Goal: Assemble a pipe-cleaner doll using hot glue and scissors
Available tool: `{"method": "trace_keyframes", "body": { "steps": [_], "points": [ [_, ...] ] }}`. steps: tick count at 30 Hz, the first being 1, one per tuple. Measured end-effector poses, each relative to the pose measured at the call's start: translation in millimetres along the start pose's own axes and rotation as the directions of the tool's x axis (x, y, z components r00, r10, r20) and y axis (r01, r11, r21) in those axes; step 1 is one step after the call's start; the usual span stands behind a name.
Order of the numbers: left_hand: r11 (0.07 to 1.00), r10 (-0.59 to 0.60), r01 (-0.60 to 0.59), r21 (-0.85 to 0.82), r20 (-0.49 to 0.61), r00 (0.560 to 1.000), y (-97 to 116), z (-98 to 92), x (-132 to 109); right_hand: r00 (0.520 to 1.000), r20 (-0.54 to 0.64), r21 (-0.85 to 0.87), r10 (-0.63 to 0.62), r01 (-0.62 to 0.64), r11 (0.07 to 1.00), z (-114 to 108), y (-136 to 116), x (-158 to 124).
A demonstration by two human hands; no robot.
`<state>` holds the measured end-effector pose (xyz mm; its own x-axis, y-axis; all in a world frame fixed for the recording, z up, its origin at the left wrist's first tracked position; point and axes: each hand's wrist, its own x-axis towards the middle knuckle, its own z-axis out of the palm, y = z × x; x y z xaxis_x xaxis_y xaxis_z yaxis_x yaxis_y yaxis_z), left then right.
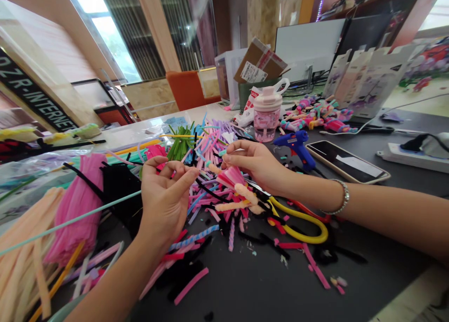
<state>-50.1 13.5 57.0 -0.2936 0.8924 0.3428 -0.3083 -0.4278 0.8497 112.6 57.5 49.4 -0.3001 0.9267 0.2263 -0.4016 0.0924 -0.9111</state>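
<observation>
- The left hand pinches the long mint stem with thumb and finger.
- The right hand curls, nearly closed, on the fuzzy doll, above the tabletop, in from its near edge.
- Best to pinch softly, keeping the fuzzy doll still.

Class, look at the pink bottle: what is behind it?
A green container and a cardboard box show partly behind the pink bottle; whatever sits directly behind its body is hidden.
</observation>
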Motion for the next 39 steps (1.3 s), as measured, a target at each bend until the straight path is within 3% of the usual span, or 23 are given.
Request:
{"method": "trace_keyframes", "body": {
  "steps": [7,17,39],
  "points": [
    [0.999,-0.044,0.044,0.004,0.0,0.999,2.1,2.1,-2.5,1.0,-0.021,0.013,0.014,-0.013,1.0,-0.1,0.6,0.0],
    [0.998,-0.059,0.059,-0.003,-0.021,0.998,-0.4,2.4,-3.6,0.999,0.041,0.02,-0.026,0.025,0.999,-2.6,2.7,2.4],
    [0.989,-0.061,0.064,0.137,-0.023,0.998,-8.4,-0.3,-3.2,0.997,0.032,0.039,-0.071,0.07,0.997,-1.7,-12.3,0.8]
  ]
}}
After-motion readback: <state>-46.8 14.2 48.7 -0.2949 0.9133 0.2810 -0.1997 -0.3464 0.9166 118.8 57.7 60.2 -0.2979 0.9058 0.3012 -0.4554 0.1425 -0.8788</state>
